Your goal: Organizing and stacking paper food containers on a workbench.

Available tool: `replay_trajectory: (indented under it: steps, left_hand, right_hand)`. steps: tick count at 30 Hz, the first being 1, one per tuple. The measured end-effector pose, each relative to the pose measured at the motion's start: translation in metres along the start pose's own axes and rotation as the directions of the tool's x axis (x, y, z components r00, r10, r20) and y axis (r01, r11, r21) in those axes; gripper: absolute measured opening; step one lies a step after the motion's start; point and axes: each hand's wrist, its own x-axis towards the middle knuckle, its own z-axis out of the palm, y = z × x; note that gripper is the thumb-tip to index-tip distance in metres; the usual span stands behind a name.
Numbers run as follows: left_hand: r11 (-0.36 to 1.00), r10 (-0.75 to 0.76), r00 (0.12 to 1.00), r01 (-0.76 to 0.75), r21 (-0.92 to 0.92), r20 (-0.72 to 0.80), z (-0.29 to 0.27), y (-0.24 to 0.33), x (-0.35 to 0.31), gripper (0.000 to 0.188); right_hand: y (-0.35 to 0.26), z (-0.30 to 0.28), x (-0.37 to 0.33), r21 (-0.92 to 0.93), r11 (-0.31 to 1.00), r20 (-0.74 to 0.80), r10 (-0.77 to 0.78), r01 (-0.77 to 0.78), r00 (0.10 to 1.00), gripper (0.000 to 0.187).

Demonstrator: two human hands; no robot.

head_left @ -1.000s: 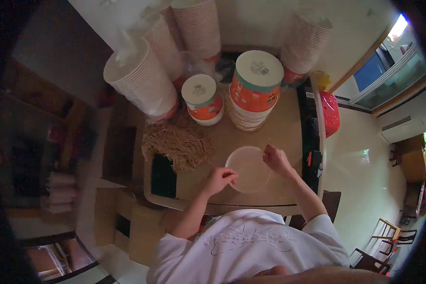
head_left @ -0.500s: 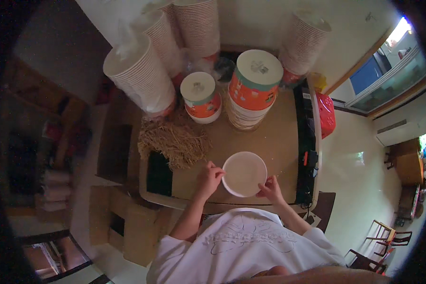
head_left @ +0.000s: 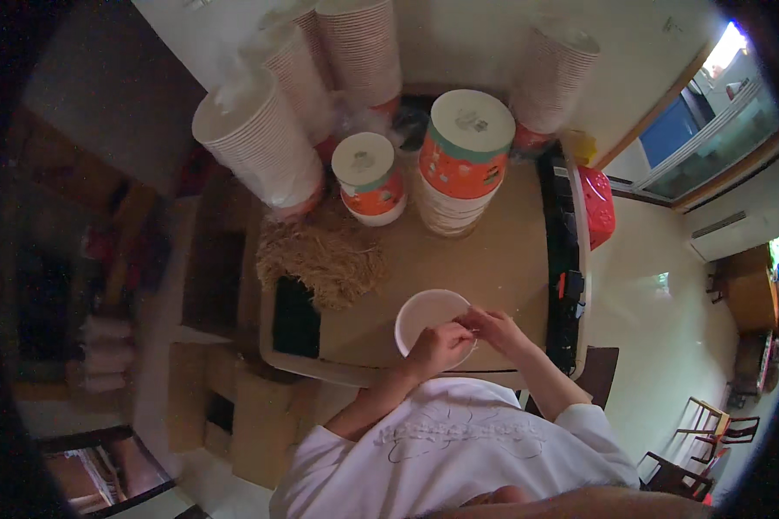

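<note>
A white round paper bowl [head_left: 420, 314] is in front of me at the table's near edge, its open side facing up. Over its near right rim my two hands meet, fingertips pinched close together. My left hand [head_left: 441, 348] crosses the bowl's near part, its fingers closed. From the right comes my right hand [head_left: 498, 332], fingers also closed and almost touching the left ones. What is pinched between them is too small to make out. Beyond the bowl stand an upside-down orange and green paper bowl stack [head_left: 370, 177] and a taller one [head_left: 465, 156].
Tall stacks of white paper bowls in clear plastic stand at the back left [head_left: 264, 143] and back right [head_left: 556, 78]. A heap of tan stringy strands [head_left: 325, 259] lies on the table's left. A red plastic basket [head_left: 595, 208] is beyond the right edge; cardboard boxes [head_left: 255, 424] stand lower left.
My left hand has moved right, from the bowl's left rim across to my right hand. The right hand has shifted slightly up, and the bowl slightly left and down.
</note>
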Motion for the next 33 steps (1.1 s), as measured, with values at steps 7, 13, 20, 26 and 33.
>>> replay_trajectory:
  steps: [7, 13, 20, 26, 33]
  left_hand:
    - [0.984, -0.063, 0.998, 0.057, 0.170, 0.032, 0.001, -0.013, -0.028, 0.006]
    - [0.997, -0.060, 0.998, 0.059, 0.053, 0.023, 0.001, -0.011, -0.042, 0.006]
    - [0.902, -0.356, 0.821, 0.178, -0.393, -0.447, -0.005, -0.041, -0.039, 0.017]
    - [0.915, -0.362, 0.777, 0.401, -0.038, -0.515, -0.023, -0.116, -0.043, 0.026]
    - [0.855, 0.246, 0.906, -0.036, 0.518, -0.344, -0.030, -0.014, -0.008, 0.020]
  right_hand:
    - [-0.014, 0.017, 0.020, -0.143, 0.989, 0.124, -0.031, 0.048, 0.992, 0.025]
    - [-0.026, 0.023, 0.037, -0.134, 0.987, 0.124, -0.073, 0.089, 0.990, 0.026]
    - [-0.008, 0.013, 0.048, -0.610, 0.750, -0.018, -0.335, 0.255, 0.942, 0.023]
    - [0.021, 0.009, 0.035, -0.692, 0.570, 0.129, -0.507, 0.443, 0.852, 0.011]
    - [0.011, 0.000, 0.000, -0.874, -0.079, 0.360, -0.770, 0.480, 0.527, 0.017]
